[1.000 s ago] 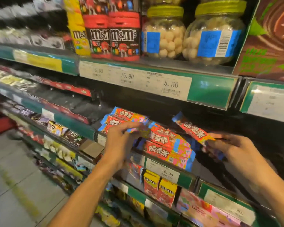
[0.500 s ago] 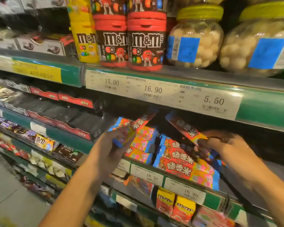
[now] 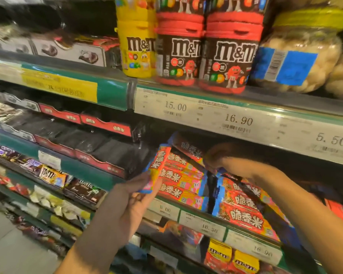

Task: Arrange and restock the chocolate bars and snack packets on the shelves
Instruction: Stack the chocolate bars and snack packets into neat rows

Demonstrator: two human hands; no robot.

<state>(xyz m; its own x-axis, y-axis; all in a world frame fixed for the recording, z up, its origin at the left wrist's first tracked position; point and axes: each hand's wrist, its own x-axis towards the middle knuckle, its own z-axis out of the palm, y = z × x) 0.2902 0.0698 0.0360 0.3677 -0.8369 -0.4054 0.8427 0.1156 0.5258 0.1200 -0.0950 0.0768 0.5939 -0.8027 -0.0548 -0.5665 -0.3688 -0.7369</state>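
Since the earlier frames, both hands have closed in on the shelf and the view has drawn nearer; the bar in the left hand, previously lying low over the stack, now stands nearly upright.

Left hand (image 3: 127,202), lower centre of the frame: fingers and thumb pinch the lower end of an orange-and-blue chocolate bar (image 3: 156,169), which tilts slightly right, its top near the underside of the shelf above. It sits just in front of the left stack of matching bars (image 3: 182,184), apparently touching the front of it.

Right hand (image 3: 220,157), centre right: it reaches into the shelf, fingers curled round the end of a second bar (image 3: 188,149) that lies slanted over the top of the left stack. Motion blur hides the exact grip.

A right stack of the same bars (image 3: 244,210) lies partly under the right forearm, just beside the left stack, a narrow dark gap between them. Both stacks rest on a green-edged shelf rail (image 3: 202,222) carrying price tags reading 16.50 and 16.90.

Upper shelf, top of the frame: one yellow M&M's tub (image 3: 137,48) and two brown M&M's tubs with red lids (image 3: 208,56), touching side by side. Right of them, a clear jar of pale round sweets (image 3: 303,56) with a blue label.

Left of the frame: dark display trays with red fronts (image 3: 83,139). Lower right: small yellow and red M&M's packets (image 3: 232,256).
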